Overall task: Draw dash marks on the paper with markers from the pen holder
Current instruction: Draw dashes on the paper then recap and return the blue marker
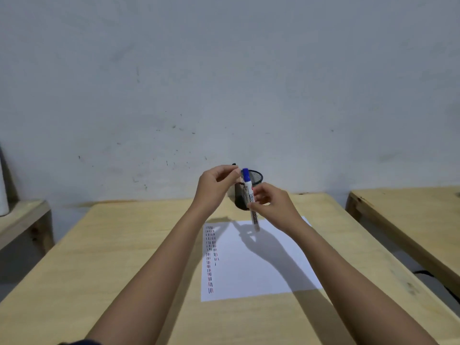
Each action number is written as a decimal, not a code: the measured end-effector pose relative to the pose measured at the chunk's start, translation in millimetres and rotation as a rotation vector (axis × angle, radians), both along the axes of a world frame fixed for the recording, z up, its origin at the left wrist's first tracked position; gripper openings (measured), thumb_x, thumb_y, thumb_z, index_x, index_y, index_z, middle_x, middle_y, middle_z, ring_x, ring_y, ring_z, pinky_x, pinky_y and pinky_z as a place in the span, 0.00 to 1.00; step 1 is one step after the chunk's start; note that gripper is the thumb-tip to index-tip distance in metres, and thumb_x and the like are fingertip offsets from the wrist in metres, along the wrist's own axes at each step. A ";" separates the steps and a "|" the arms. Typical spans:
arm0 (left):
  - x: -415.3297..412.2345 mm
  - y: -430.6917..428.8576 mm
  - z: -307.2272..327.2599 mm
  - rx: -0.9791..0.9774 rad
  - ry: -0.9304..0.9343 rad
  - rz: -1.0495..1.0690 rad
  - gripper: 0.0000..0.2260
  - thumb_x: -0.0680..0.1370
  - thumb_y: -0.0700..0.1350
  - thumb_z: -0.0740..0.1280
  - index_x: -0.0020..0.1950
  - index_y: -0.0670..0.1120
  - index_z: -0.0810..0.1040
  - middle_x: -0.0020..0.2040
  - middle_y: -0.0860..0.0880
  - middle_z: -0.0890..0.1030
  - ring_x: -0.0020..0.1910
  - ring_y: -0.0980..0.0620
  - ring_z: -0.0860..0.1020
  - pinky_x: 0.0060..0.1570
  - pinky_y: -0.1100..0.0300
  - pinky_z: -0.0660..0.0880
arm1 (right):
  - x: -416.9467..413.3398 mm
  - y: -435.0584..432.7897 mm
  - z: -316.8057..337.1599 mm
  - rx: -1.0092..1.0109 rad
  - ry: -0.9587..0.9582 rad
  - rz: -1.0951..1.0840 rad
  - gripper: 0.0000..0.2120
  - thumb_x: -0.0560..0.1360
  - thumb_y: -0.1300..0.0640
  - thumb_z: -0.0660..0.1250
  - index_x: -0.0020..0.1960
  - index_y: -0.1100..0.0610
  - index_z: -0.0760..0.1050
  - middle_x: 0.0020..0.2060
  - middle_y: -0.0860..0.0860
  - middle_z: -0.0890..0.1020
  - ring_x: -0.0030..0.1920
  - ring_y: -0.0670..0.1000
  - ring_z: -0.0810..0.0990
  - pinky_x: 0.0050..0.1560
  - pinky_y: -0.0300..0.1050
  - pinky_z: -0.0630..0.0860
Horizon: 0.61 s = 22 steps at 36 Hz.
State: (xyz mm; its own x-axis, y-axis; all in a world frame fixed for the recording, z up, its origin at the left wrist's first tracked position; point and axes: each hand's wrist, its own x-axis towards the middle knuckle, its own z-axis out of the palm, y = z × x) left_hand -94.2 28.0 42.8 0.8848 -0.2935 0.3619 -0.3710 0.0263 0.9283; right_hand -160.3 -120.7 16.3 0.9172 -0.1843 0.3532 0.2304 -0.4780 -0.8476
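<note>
A white sheet of paper (pixel 258 265) lies on the wooden table (pixel 99 257), with columns of red, blue and black dash marks along its left side. Behind it stands a black mesh pen holder (pixel 256 176), partly hidden by my hands. My right hand (pixel 272 204) grips a white marker with a blue cap (pixel 249 195), held nearly upright above the paper's far edge, cap on top. My left hand (pixel 215 186) is raised just left of the cap, fingertips pinched close beside it; whether they touch the cap I cannot tell.
A grey wall rises right behind the table. A second wooden table (pixel 410 220) stands to the right across a narrow gap, and a low wooden bench (pixel 22 220) with a white object (pixel 3 190) sits at the far left.
</note>
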 end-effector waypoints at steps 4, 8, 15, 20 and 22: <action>26.1 -7.1 -11.9 0.140 -0.052 0.123 0.07 0.75 0.45 0.69 0.51 0.45 0.80 0.45 0.49 0.81 0.44 0.55 0.79 0.46 0.71 0.74 | 33.5 -19.1 15.6 0.029 -0.076 -0.103 0.09 0.68 0.66 0.70 0.45 0.57 0.74 0.39 0.53 0.78 0.34 0.48 0.75 0.35 0.28 0.71; 57.0 -17.1 -40.9 0.358 0.032 0.115 0.23 0.73 0.45 0.71 0.65 0.39 0.73 0.59 0.43 0.78 0.57 0.50 0.76 0.57 0.63 0.71 | 67.2 -32.8 32.8 0.047 -0.161 -0.186 0.10 0.69 0.65 0.68 0.47 0.57 0.70 0.42 0.54 0.79 0.35 0.48 0.77 0.32 0.29 0.72; 85.6 -47.2 -67.7 0.462 0.086 0.088 0.37 0.65 0.54 0.76 0.69 0.42 0.67 0.66 0.45 0.72 0.66 0.47 0.71 0.65 0.52 0.70 | 118.8 -42.7 30.8 -0.002 -0.173 -0.257 0.10 0.74 0.61 0.64 0.54 0.58 0.69 0.45 0.53 0.77 0.38 0.51 0.77 0.31 0.28 0.70; 99.5 -63.0 -80.9 0.361 0.088 0.063 0.34 0.58 0.55 0.78 0.61 0.52 0.70 0.62 0.50 0.74 0.61 0.52 0.74 0.61 0.53 0.73 | 144.5 -46.2 10.2 -0.138 -0.086 -0.257 0.08 0.77 0.57 0.62 0.50 0.61 0.73 0.47 0.55 0.78 0.42 0.54 0.78 0.36 0.37 0.69; 103.2 -67.8 -83.1 0.322 0.070 0.059 0.32 0.62 0.49 0.79 0.63 0.49 0.70 0.61 0.50 0.74 0.58 0.54 0.74 0.56 0.59 0.72 | 150.7 -48.8 4.0 -0.209 -0.047 -0.269 0.08 0.76 0.57 0.63 0.47 0.62 0.74 0.47 0.57 0.79 0.44 0.56 0.79 0.39 0.41 0.70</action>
